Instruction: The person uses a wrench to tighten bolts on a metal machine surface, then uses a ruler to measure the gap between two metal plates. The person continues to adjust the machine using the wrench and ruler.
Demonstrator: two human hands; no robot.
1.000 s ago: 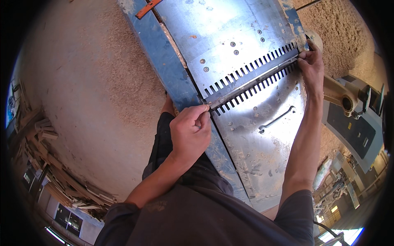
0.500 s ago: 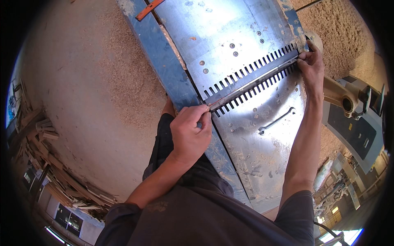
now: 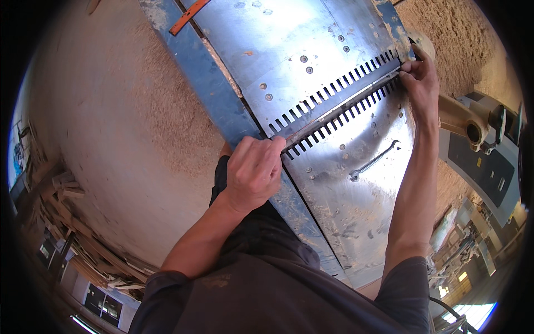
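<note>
A long, thin planer blade (image 3: 347, 104) lies along the cutterhead slot of a jointer, between two steel tables with toothed edges. My left hand (image 3: 253, 173) is closed at the blade's near left end, its fingertips pinching down there, partly hidden by the knuckles. At the far right end, my right hand (image 3: 421, 83) pinches the blade's other end between thumb and fingers. An open-ended wrench (image 3: 374, 161) rests on the nearer steel table (image 3: 356, 211), to the left of my right forearm.
The farther steel table (image 3: 283, 33) has several screw holes. An orange bar (image 3: 189, 16) lies across the blue side rail (image 3: 194, 72). Sawdust (image 3: 178, 111) covers the floor on both sides. A grey machine part (image 3: 481, 161) stands to the right; wood offcuts (image 3: 83, 239) are piled at left.
My left hand has turned over at the blade's end, closing the gap seen between thumb and fingers. My right hand stays at the other end. The whole view has shifted slightly.
</note>
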